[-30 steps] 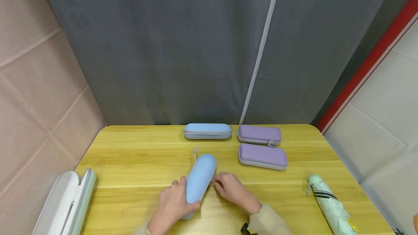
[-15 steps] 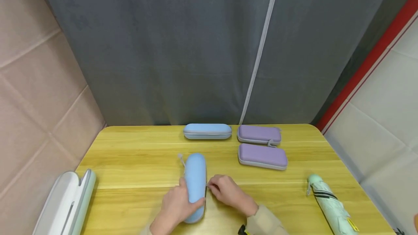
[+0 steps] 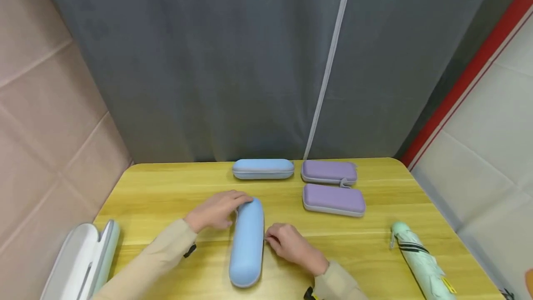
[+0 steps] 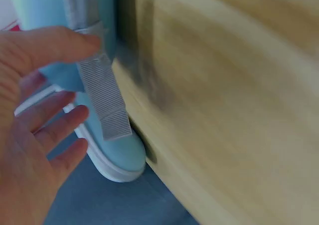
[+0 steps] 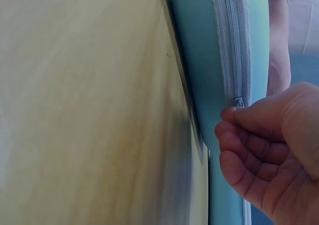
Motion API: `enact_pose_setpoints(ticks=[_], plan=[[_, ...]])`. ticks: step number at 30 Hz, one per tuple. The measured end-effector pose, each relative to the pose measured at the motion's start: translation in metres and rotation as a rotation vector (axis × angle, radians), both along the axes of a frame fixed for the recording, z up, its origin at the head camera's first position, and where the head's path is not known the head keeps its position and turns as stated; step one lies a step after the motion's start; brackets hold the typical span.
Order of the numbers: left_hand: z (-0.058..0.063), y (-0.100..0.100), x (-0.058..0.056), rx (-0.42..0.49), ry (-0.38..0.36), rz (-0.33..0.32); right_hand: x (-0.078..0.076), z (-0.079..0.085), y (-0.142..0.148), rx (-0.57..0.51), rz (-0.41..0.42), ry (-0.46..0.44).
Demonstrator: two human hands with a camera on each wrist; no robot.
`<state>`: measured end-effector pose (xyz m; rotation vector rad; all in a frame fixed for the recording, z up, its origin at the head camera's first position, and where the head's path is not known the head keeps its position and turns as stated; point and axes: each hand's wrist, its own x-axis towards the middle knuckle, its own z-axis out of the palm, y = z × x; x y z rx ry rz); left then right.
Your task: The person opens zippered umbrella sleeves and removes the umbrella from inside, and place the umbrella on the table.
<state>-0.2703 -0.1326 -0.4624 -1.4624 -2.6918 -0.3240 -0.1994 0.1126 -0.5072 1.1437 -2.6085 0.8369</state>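
Note:
A light blue zippered hard case (image 3: 246,244) stands on its long edge on the wooden table, pointing away from me. My left hand (image 3: 218,209) holds its far end, fingers over the top. In the left wrist view the thumb (image 4: 75,45) presses the case's side by a grey strap loop (image 4: 105,98); the other fingers are bent loosely and partly hidden. At the case's right side my right hand (image 3: 289,244) pinches the zipper pull. The right wrist view shows the zipper slider (image 5: 239,103) at the thumb and fingertip, with the grey zipper closed beyond it.
Another blue case (image 3: 263,169) lies at the table's back edge. Two purple cases (image 3: 329,171) lie right of it, one before the other. A folded mint umbrella (image 3: 422,258) lies at the right, a white and mint device (image 3: 81,260) at the left edge.
My left hand has gone from the near part of the blue case to its far end. The case has turned from slanting right to nearly straight. My right hand still pinches the zipper pull.

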Motion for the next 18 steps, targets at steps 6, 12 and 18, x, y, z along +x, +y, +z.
enact_pose_setpoints(ticks=[6,12,18], plan=[[0.007,0.012,-0.014,-0.083,0.026,-0.112,-0.001,-0.001,-0.001,0.012,0.029,-0.002],[0.019,0.019,-0.023,-0.188,-0.02,-0.109,-0.001,0.002,0.0,0.027,0.027,0.008],[0.019,0.023,-0.03,-0.261,-0.001,-0.108,0.001,0.008,-0.001,0.051,0.024,0.0]])
